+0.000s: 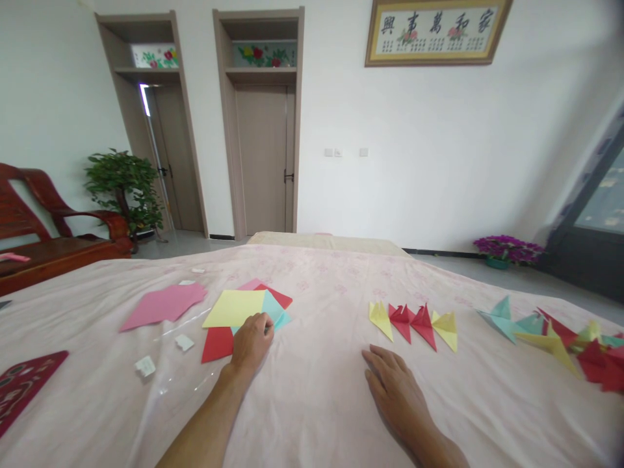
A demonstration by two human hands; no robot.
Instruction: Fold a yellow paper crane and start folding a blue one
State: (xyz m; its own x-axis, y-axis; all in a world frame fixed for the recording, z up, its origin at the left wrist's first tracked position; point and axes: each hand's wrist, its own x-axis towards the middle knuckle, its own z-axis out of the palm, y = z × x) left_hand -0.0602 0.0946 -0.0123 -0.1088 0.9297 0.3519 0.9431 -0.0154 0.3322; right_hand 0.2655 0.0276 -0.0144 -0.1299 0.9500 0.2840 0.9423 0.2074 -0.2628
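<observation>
My left hand (253, 341) is closed, its fingers curled at the front edge of a light blue sheet of paper (277, 309); the fingertips are partly hidden. Around that sheet lie a pale yellow sheet (233, 309) and a red sheet (217, 344), overlapping in a fanned pile. My right hand (394, 379) rests palm down on the cloth, fingers stretched out and holding nothing. Just beyond it stands a row of folded paper cranes, yellow and red, among them a red crane (424, 325) and a yellow crane (445, 329).
More folded cranes in blue, yellow and red, including a blue crane (502, 317), cluster at the right. Left of the pile lie pink paper (166, 304), white scraps (145, 367) and a dark red printed item (30, 383). A pink patterned tablecloth (322, 403) covers the table.
</observation>
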